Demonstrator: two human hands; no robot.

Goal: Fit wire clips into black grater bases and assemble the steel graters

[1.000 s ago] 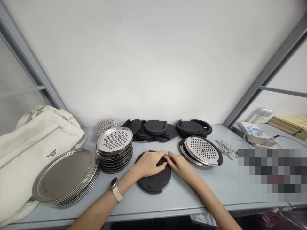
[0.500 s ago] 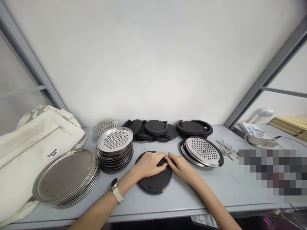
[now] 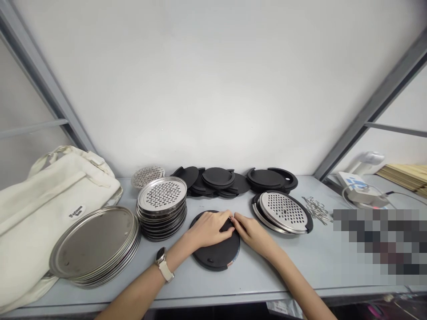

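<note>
Lower centre of frame: I'm working at the upper-right rim of the black disc [image 3: 220, 253] on the counter [image 3: 260, 278], left grip [image 3: 208, 229] lying over it, right grip [image 3: 249, 230] meeting left there, whether either is clamping I can't make out, next move probably calling for steady fingertip pressure.

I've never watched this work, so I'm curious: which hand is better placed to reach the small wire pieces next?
Probably the right hand: it is nearer the wire pieces and sits at the edge of the black disc, while the left hand lies across the disc's top.
</note>
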